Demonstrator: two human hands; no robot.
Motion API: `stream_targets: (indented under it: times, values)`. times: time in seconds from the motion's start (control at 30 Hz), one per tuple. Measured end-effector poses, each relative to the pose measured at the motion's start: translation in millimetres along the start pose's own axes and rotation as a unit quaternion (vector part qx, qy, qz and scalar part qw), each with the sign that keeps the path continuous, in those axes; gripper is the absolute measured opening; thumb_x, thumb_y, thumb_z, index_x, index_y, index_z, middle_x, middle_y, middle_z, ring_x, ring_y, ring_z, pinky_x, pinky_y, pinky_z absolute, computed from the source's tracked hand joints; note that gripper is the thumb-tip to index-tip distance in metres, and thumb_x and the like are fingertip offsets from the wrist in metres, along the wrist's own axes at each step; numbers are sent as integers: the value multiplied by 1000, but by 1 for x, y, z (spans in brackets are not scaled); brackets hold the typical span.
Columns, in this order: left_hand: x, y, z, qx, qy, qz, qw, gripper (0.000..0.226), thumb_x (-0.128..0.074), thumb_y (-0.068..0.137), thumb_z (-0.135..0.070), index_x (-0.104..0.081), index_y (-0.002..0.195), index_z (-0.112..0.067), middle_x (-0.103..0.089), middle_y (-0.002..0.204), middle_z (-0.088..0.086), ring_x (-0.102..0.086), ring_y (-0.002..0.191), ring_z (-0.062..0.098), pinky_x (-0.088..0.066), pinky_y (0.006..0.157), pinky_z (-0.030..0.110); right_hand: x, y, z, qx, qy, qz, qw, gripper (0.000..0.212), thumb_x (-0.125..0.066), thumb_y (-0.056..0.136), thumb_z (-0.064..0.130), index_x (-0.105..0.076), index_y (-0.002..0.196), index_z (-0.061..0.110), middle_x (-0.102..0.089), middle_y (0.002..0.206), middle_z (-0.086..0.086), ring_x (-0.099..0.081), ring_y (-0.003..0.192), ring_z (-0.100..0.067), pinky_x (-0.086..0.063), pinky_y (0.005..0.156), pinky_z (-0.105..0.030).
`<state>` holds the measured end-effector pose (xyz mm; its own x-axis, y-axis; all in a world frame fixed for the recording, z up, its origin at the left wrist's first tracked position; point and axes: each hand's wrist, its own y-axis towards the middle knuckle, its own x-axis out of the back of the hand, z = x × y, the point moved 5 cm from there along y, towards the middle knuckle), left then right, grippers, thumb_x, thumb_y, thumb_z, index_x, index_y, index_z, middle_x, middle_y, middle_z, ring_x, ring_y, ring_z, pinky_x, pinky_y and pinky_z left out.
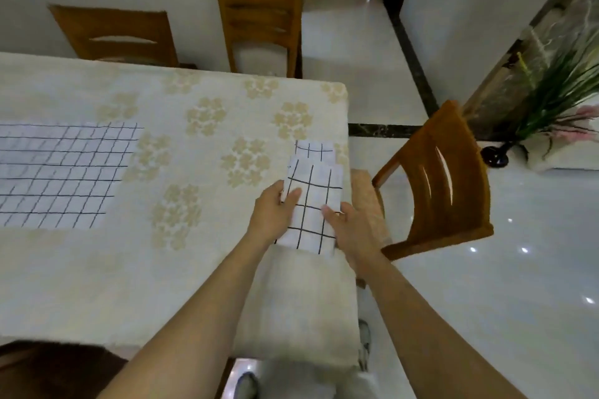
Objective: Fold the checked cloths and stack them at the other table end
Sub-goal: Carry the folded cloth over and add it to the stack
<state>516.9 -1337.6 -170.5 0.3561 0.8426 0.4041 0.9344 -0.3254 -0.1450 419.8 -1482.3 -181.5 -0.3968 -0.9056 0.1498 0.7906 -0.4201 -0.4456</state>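
You're holding folded checked cloth by both side edges, near right end of table. Your left hand is pinching left edge, thumb lying on top, fingers tucking under. Your right hand is clamping right edge, thumb on top too. Cloth's far edge is overlapping second folded cloth, which is sitting by table corner. Unfolded checked cloth is lying flat at far left. Wooden chair is standing just past table end.
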Motion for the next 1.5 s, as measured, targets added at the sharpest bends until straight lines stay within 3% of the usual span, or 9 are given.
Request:
stream_targets:
  times: [0.2, 0.3, 0.37, 0.47, 0.6, 0.83, 1.17, 1.33, 1.5]
  values:
    - [-14, 26, 0, 112, -83, -187, 972, 56, -73, 91, -28, -44, 137, -15, -58, 133, 3, -60, 117, 22, -48, 93, 30, 25, 77, 20, 59, -122, 213, 968, 23, -58, 98, 6, -59, 120, 12, -66, 117, -9, -65, 96, -23, -61, 72, -37]
    - [-6, 31, -28, 5, 79, -201, 976, 96, -86, 74, -45, -33, 152, -24, -32, 157, 1, -30, 145, 19, -27, 114, 32, 40, 104, 55, 159, -310, 301, 888, 10, -65, 96, 16, -67, 105, 19, -64, 94, 10, -62, 95, -15, -48, 74, -26]
    - [-10, 36, -50, -88, 250, -126, 956, 89, -81, 66, -63, -47, 144, -33, -36, 158, 1, -25, 149, 27, -19, 119, 44, 41, 117, 80, 188, -405, 322, 835, 7, -68, 94, 25, -66, 87, 23, -58, 79, 14, -58, 79, -9, -40, 64, -16]
    - [-13, 44, -51, -23, 303, 5, 953, 41, -74, 80, -57, -68, 109, -28, -68, 114, 0, -57, 116, 29, -43, 97, 41, 29, 127, 118, 232, -330, 305, 862, 18, -75, 89, 22, -67, 74, 15, -57, 63, 8, -50, 59, -4, -38, 60, -24]
    - [-3, 41, -35, 51, 160, -74, 983, 29, -63, 96, -38, -56, 72, -22, -59, 69, 0, -53, 68, 19, -38, 63, 33, 25, 142, 128, 171, -198, 247, 933, 18, -71, 92, 20, -65, 93, 3, -60, 89, 2, -56, 91, -6, -40, 75, -18]
    - [-39, 55, -2, 156, -51, -96, 982, 23, -64, 97, -36, -71, 83, -18, -68, 76, -5, -60, 69, 10, -43, 62, 24, 30, 193, 100, 238, -303, 187, 904, 32, -58, 100, 31, -53, 69, 28, -47, 62, 9, -47, 61, -9, -37, 61, -30]
    - [-74, 92, 39, 297, -56, -158, 940, 30, -58, 98, -25, -63, 73, -10, -66, 68, 13, -71, 63, 29, -62, 63, 39, -3, 311, 87, 236, -393, 236, 857, 28, -50, 104, 18, -67, 121, 4, -71, 114, -17, -65, 105, -31, -46, 83, -26]
    - [-83, 103, 50, 342, 2, -163, 925, 33, -52, 100, -20, -52, 67, -21, -62, 59, 0, -59, 43, -1, -41, 45, 10, -20, 336, 76, 226, -411, 270, 841, 31, -50, 103, 15, -63, 130, 8, -67, 124, -15, -63, 113, -31, -47, 94, -30]
    - [-87, 109, 60, 377, 35, -157, 912, 35, -55, 98, -22, -49, 63, -19, -62, 61, 1, -57, 57, 13, -37, 45, 11, -27, 350, 66, 220, -414, 276, 839, 28, -52, 103, 14, -64, 128, 9, -68, 123, -13, -64, 112, -29, -49, 90, -27]
